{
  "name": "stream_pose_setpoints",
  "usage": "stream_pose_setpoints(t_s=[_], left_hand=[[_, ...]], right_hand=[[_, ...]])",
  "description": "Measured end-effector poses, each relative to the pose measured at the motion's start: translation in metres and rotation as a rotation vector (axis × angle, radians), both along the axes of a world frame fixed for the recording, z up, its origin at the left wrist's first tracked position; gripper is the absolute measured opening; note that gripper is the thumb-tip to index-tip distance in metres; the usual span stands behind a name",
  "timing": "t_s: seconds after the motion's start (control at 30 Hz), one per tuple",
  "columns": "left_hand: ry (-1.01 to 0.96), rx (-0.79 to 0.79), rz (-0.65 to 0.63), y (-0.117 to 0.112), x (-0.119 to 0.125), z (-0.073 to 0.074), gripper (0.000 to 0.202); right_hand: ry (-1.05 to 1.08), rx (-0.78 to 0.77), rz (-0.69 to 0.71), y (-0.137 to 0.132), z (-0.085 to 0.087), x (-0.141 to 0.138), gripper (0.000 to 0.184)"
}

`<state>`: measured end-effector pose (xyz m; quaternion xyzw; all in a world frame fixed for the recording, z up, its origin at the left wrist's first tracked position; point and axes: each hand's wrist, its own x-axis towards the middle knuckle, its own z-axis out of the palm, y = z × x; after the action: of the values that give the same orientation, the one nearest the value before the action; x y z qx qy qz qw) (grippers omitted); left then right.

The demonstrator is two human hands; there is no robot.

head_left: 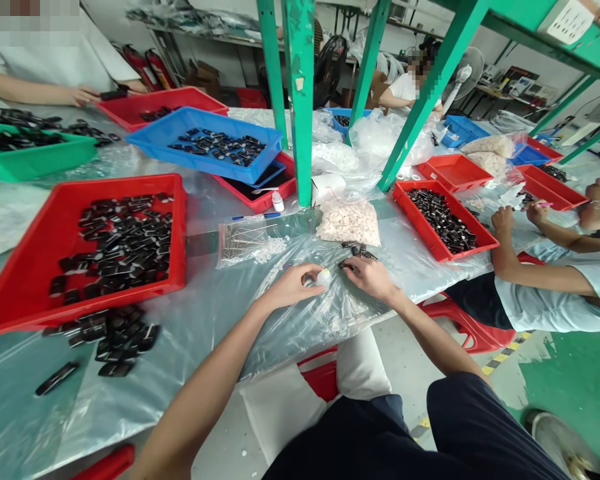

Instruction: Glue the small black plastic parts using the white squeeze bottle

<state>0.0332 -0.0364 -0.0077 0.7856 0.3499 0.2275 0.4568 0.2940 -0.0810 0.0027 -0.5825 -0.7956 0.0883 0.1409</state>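
My left hand (pixel 295 283) rests on the plastic-covered table (pixel 215 313), its fingers pinched around a small white piece (pixel 323 276). Close beside it, my right hand (pixel 369 275) has its fingers curled over a small black part (pixel 346 265). Just beyond my right hand lies a little heap of black parts (pixel 359 249). A clear bag of pale pieces (pixel 349 222) sits behind that heap. A clear packet of thin metal pins (pixel 247 240) lies to the left of the bag.
A red tray (pixel 25 267) of black parts stands at left, with loose black parts (pixel 115 337) spilled before it. Another red tray (pixel 433 240) sits at right near a seated person's arm (pixel 530 267). Green frame posts (pixel 300 100) rise mid-table. Blue tray (pixel 155 137) behind.
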Motion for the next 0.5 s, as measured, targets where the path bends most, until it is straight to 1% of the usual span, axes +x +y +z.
stream_pose_setpoints(t_s=[0.1,0.3,0.4,0.5], left_hand=[[-0.014,-0.032,-0.01,-0.001,0.001,0.002,0.045],[-0.027,-0.022,-0.002,-0.001,0.001,0.005,0.043],[-0.125,-0.003,0.053,0.0,0.0,0.007,0.041],[-0.242,0.019,0.146,0.003,-0.004,0.009,0.041]], right_hand=[[0.123,0.0,-0.076,0.0,0.001,0.002,0.026],[0.374,0.046,-0.058,0.008,0.001,0.003,0.028],[0.455,0.027,-0.032,0.015,0.004,-0.001,0.026],[0.428,-0.026,0.046,0.017,0.005,-0.009,0.02]])
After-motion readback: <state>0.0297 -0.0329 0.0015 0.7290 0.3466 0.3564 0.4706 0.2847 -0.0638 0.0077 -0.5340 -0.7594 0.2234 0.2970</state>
